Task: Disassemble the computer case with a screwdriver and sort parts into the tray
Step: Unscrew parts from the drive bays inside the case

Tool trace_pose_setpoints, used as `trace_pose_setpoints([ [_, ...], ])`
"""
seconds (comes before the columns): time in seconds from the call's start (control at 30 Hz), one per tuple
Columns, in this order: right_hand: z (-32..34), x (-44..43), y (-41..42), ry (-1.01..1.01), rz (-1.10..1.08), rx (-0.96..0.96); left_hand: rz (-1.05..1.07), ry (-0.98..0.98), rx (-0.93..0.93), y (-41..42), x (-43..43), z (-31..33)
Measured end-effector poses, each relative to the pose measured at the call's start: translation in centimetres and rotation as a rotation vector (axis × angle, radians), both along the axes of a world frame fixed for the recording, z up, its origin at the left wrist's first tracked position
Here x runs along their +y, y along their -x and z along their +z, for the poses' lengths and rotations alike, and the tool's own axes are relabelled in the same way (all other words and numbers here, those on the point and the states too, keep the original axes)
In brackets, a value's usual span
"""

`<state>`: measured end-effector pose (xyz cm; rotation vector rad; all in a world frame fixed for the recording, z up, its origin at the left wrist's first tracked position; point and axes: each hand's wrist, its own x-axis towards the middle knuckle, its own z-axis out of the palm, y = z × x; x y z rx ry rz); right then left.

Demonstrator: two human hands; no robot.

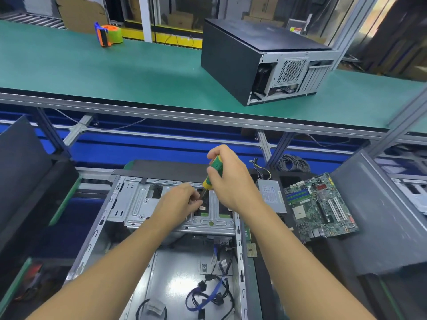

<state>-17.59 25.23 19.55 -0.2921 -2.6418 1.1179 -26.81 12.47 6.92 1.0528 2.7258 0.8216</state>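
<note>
An open computer case (pixel 115 204) lies flat in front of me, its silver drive cage (pixel 136 204) at the far end and loose black and blue cables (pixel 208 294) on its floor. My right hand (pixel 233 181) grips a green-and-yellow screwdriver (pixel 213 173) pointing down into the drive cage. My left hand (pixel 179 202) has its fingers curled around the screwdriver's shaft near the tip. The tip itself is hidden behind those fingers.
A removed motherboard (pixel 321 206) and a silver power supply (pixel 271 195) lie to the right of the case, with a small CPU chip (pixel 251 250) nearer me. A second, closed case (pixel 263 63) and a tape dispenser (pixel 108 34) sit on the green conveyor (pixel 115 72). Dark grey bins (pixel 381 218) flank both sides.
</note>
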Motion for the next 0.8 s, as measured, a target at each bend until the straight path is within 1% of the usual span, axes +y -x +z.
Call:
trace_pose_setpoints([
  [0.13,1.4,1.7,-1.4,0.089,-0.159,0.191,0.021,-0.115,-0.093,-1.1,1.4,1.8],
  [0.2,1.7,3.4,-2.8,0.076,-0.268,0.312,0.064,-0.213,-0.232,-2.3,2.6,2.8],
  [0.23,1.8,4.3,-3.7,0.063,-0.312,0.353,0.039,-0.225,-0.296,-3.1,3.3,3.3],
  [0.27,1.7,5.2,-4.6,0.055,-0.345,0.369,-0.033,-0.205,-0.339,-4.0,4.2,3.6],
  [0.33,1.1,6.8,-6.2,0.031,-0.394,0.348,-0.240,-0.117,-0.377,-6.1,6.1,3.8],
  [0.4,0.1,8.3,-7.7,0.008,-0.439,0.299,-0.411,-0.012,-0.347,-8.0,8.0,3.6],
  [0.47,-1.1,9.6,-9.2,0.015,-0.473,0.252,-0.501,0.099,-0.296,-9.6,10.1,3.0],
  [0.53,-2.4,10.9,-10.8,-0.010,-0.511,0.215,-0.536,0.205,-0.247,-11.1,12.1,2.4],
  [0.6,-3.5,12.2,-12.6,-0.029,-0.543,0.185,-0.541,0.267,-0.237,-12.2,14.2,1.9],
  [0.7,-4.6,13.7,-15.4,-0.023,-0.605,0.159,-0.531,0.299,-0.234,-13.6,17.2,0.9],
  [0.8,-5.7,15.1,-18.0,0.016,-0.662,0.167,-0.550,0.340,-0.276,-15.1,20.0,-0.6],
])
